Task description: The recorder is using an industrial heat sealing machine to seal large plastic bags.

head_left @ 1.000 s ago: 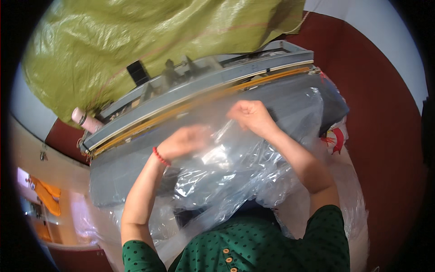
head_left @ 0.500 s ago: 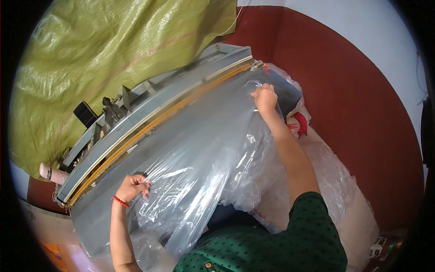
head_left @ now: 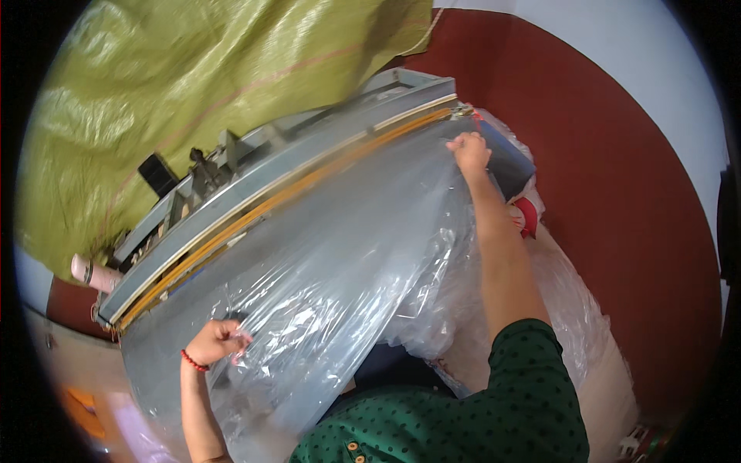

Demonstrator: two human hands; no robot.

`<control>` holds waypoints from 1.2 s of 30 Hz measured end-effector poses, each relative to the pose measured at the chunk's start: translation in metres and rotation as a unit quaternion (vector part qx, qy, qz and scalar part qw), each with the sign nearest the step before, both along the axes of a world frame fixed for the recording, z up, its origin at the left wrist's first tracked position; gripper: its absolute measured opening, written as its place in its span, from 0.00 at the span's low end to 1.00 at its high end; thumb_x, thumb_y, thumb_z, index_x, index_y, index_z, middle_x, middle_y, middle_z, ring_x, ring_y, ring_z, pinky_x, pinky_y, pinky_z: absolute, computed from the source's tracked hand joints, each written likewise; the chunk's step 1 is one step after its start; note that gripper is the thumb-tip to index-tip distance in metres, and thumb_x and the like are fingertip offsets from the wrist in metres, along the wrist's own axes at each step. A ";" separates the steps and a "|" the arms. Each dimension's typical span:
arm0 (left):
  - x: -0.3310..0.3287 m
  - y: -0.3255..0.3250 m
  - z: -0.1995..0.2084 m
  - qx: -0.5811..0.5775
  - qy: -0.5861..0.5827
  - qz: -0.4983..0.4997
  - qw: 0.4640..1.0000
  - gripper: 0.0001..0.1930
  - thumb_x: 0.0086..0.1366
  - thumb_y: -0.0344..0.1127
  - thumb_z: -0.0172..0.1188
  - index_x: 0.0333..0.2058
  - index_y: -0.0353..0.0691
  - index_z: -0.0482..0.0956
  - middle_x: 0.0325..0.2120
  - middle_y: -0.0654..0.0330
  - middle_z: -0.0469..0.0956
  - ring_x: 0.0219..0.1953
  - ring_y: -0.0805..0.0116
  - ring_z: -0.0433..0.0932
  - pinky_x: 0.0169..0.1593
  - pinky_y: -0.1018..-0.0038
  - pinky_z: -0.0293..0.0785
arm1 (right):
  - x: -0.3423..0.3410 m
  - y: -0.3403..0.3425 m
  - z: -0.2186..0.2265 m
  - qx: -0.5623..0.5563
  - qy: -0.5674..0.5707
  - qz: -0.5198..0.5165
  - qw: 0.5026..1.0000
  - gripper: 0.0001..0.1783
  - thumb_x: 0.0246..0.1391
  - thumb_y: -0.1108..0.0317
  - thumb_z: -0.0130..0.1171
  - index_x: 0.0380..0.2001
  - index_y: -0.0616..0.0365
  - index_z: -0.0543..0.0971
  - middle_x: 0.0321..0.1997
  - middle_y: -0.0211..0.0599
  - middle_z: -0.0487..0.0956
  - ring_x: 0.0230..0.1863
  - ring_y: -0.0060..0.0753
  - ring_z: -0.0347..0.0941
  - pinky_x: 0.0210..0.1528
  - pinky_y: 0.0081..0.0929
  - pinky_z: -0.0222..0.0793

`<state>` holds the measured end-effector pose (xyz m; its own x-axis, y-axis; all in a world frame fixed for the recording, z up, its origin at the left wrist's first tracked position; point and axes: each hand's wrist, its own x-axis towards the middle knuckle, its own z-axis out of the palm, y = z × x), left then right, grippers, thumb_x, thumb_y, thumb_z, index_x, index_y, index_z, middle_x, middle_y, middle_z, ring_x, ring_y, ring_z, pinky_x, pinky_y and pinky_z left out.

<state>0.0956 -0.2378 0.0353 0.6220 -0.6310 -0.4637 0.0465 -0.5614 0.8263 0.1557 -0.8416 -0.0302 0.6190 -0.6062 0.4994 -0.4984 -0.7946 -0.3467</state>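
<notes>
Holding film [head_left: 332, 255] taut over bench [head_left: 154, 359] | left hand [head_left: 216, 342] pinched on its near side, right hand [head_left: 469, 153] on its far side, well apart | dark fitting [head_left: 202, 171] in frame [head_left: 262, 185] | bottle [head_left: 94, 272] beside frame, contents hidden

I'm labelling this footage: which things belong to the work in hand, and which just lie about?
In use:
- clear plastic sheet, held by left hand and right hand
- grey surface beneath

Apparently just lying about:
- pink bottle
- black rectangular object
</notes>
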 end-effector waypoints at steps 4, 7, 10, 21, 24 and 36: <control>-0.036 0.104 0.013 0.090 0.078 0.055 0.991 0.06 0.51 0.23 0.53 0.29 0.35 0.76 0.18 0.64 0.74 0.22 0.78 0.72 0.24 0.80 0.68 | 0.002 -0.004 -0.005 -0.001 0.011 0.070 0.997 0.16 0.49 0.56 0.44 0.33 0.54 0.74 0.35 0.42 0.75 0.39 0.46 0.70 0.42 0.39 0.64; -0.071 0.216 0.034 0.317 -0.029 0.127 0.939 0.03 0.51 0.27 0.54 0.26 0.37 0.76 0.16 0.66 0.72 0.20 0.77 0.70 0.24 0.77 0.68 | 0.003 0.005 0.003 0.048 0.051 0.045 0.997 0.17 0.52 0.53 0.40 0.34 0.53 0.72 0.36 0.44 0.74 0.40 0.48 0.70 0.41 0.41 0.62; -0.068 0.311 0.066 0.340 -0.073 0.250 0.904 0.05 0.49 0.30 0.57 0.24 0.35 0.75 0.15 0.65 0.72 0.18 0.76 0.70 0.23 0.78 0.68 | 0.003 -0.060 -0.018 0.024 0.030 0.062 0.997 0.14 0.55 0.56 0.38 0.36 0.51 0.69 0.36 0.47 0.73 0.40 0.53 0.68 0.39 0.42 0.61; -0.087 0.242 -0.028 0.292 -0.537 0.224 0.759 0.20 0.54 0.37 0.54 0.46 0.39 0.67 0.48 0.50 0.65 0.52 0.55 0.62 0.54 0.64 0.57 | 0.016 -0.053 -0.030 -0.030 0.048 0.055 0.997 0.14 0.56 0.55 0.39 0.34 0.53 0.67 0.34 0.50 0.72 0.37 0.59 0.66 0.33 0.45 0.60; -0.085 0.303 -0.063 0.306 -0.404 0.322 0.800 0.26 0.59 0.43 0.49 0.54 0.39 0.59 0.56 0.51 0.55 0.58 0.52 0.53 0.59 0.67 0.50 | 0.020 -0.055 -0.034 -0.032 0.061 0.054 0.996 0.14 0.56 0.55 0.38 0.34 0.53 0.67 0.34 0.50 0.72 0.37 0.59 0.66 0.33 0.44 0.60; 0.012 0.164 -0.055 0.159 -0.489 0.285 0.809 0.13 0.53 0.34 0.56 0.37 0.35 0.73 0.28 0.54 0.76 0.31 0.61 0.73 0.37 0.70 0.68 | 0.015 -0.146 -0.051 0.089 -0.016 0.157 0.983 0.15 0.54 0.58 0.47 0.30 0.60 0.71 0.29 0.35 0.74 0.30 0.27 0.69 0.33 0.25 0.63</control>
